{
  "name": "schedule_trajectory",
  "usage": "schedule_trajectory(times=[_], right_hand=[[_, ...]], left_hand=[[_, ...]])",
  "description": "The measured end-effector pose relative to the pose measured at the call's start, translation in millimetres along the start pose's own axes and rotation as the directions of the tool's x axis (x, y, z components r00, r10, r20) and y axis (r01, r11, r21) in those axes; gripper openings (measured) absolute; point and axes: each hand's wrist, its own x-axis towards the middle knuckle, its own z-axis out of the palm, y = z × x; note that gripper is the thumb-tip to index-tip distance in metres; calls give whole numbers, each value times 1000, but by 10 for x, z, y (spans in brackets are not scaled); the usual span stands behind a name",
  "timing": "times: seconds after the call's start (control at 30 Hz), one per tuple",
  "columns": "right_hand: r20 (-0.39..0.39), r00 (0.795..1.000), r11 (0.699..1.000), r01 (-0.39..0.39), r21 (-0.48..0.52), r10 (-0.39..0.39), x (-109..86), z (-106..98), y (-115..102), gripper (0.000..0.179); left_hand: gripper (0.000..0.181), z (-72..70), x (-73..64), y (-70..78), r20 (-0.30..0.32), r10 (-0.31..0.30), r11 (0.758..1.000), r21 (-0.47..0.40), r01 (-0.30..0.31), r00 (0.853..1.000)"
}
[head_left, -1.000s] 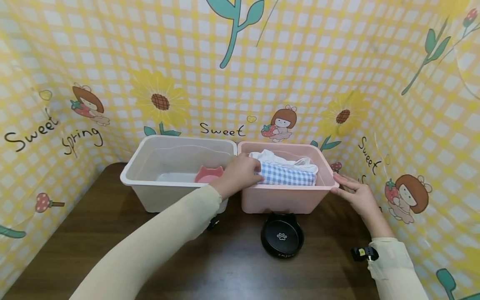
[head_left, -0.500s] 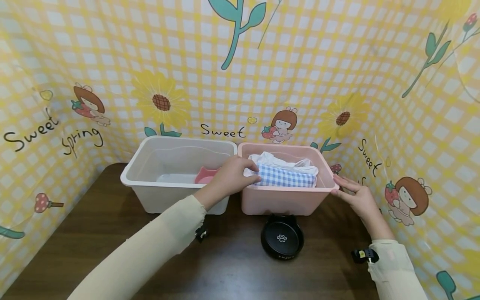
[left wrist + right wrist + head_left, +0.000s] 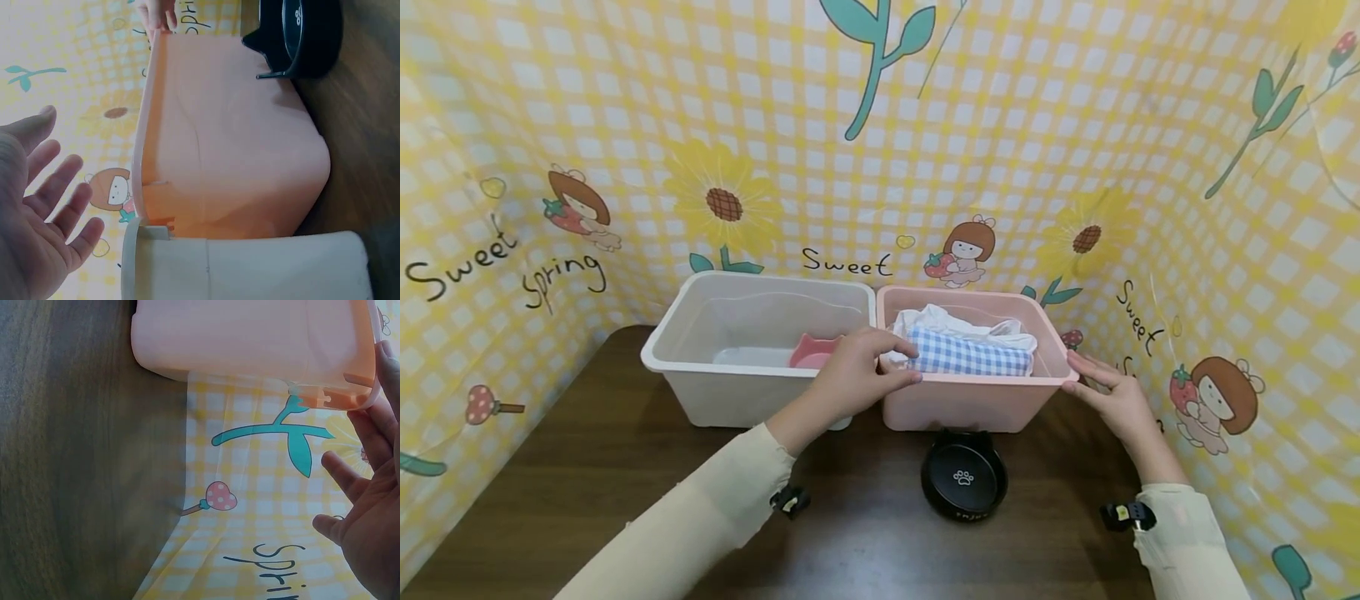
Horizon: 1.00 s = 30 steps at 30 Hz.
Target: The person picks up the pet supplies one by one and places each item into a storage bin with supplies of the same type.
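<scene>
Blue-checked and white folded cloths (image 3: 973,351) lie in a pink plastic bin (image 3: 970,404). My left hand (image 3: 867,367) hovers at that bin's left end, above where it meets the grey-white bin (image 3: 752,392). Its fingers (image 3: 78,190) are loosely spread and hold nothing in the left wrist view. My right hand (image 3: 1112,396) grips the pink bin's front right corner, thumb and forefinger at the rim; the other fingers (image 3: 347,475) stand off it. Inside the grey-white bin sits a pink cat-eared dish (image 3: 811,351), partly hidden by the left hand.
A black cat-eared pet bowl (image 3: 964,477) with a paw print stands on the dark wood table (image 3: 865,542), close in front of the pink bin. Yellow-checked printed fabric (image 3: 820,183) rises behind and along both sides.
My left hand has let go of the cloths, drawing back left and toward me as its fingers open. The right hand keeps its grip on the pink bin's corner.
</scene>
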Motion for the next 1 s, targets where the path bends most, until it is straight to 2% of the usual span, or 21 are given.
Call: schedule_trajectory(times=[0.2, 0.3, 0.67, 0.9, 1.0], right_hand=[[-15, 1000, 999, 16, -34, -17, -29, -6, 30, 59], [-14, 1000, 1000, 10, -28, -10, -42, -9, 11, 58], [-16, 999, 999, 28, -37, -29, -25, -2, 25, 58], [-20, 999, 999, 33, -30, -34, 3, 0, 21, 57], [-20, 999, 999, 36, -26, -36, 7, 4, 0, 57]], left_hand=[[31, 27, -199, 71, -44, 59, 996, -61, -62, 997], [30, 47, -287, 96, -46, 62, 993, -98, -66, 997], [31, 162, -520, 124, 17, 56, 980, -190, -51, 998], [28, 317, -592, 52, 64, 100, 979, -182, -87, 993], [29, 403, -616, -10, 89, 83, 982, -178, -66, 993]])
